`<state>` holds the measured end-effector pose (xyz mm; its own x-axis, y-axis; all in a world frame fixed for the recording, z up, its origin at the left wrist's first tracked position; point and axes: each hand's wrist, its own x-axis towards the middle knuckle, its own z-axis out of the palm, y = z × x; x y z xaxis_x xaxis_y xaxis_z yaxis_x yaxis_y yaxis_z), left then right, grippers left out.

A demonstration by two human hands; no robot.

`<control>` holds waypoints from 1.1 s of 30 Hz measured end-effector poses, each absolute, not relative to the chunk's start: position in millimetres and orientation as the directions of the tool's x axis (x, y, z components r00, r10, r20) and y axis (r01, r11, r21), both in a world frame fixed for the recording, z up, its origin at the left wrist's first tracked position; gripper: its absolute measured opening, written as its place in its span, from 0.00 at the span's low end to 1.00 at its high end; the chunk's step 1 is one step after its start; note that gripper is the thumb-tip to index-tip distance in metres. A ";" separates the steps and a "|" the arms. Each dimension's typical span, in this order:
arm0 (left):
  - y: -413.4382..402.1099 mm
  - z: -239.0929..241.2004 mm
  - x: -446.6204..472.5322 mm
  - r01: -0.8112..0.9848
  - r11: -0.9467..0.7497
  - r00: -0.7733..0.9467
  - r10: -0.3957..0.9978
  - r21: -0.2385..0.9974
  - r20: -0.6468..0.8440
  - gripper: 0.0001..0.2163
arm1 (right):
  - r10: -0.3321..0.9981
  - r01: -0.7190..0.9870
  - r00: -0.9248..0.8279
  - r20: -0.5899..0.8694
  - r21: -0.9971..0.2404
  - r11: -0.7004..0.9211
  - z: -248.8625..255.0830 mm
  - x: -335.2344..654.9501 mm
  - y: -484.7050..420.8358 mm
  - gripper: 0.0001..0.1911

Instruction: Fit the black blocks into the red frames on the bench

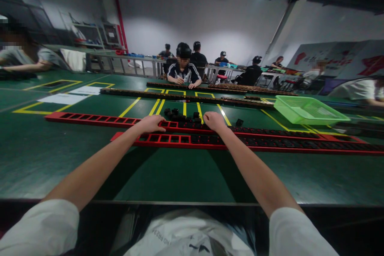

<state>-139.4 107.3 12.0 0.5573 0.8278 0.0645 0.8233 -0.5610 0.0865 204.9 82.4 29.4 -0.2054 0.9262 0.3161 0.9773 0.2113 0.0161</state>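
Mid-frame, my left hand (150, 124) and right hand (214, 121) curl over the red tray (90, 119), and I cannot tell what either grip holds; the black parts (181, 116) look light, stiff, best pinched by their sides.

Single head-worn view, facing forward and down along both forearms. Table (60, 160) fills the lower half at close range; left hand (150, 124) and right hand (214, 121) sit mid-frame; distant workers (183, 74) and wall (186, 16) occupy the top.

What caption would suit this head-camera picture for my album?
Left hand and right hand on a red slotted rail, loose black parts just beyond, green table.
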 end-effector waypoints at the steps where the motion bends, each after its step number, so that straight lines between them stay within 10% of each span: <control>1: 102.8 10.5 -130.5 0.813 -0.575 0.569 0.818 0.092 0.086 0.27 | 0.921 0.974 -0.219 0.322 0.021 0.224 29.2 204.8 82.1 0.19; 18: 99.1 44.4 -147.6 0.582 -0.596 0.738 0.672 0.553 -0.052 0.29 | 0.916 0.939 -0.340 0.213 0.023 0.344 26.3 201.2 81.9 0.16; 33: 70.6 58.9 -148.3 0.951 -0.303 0.305 0.884 0.062 -0.355 0.40 | 0.904 0.933 -0.347 0.251 -0.007 0.360 20.0 205.2 88.9 0.15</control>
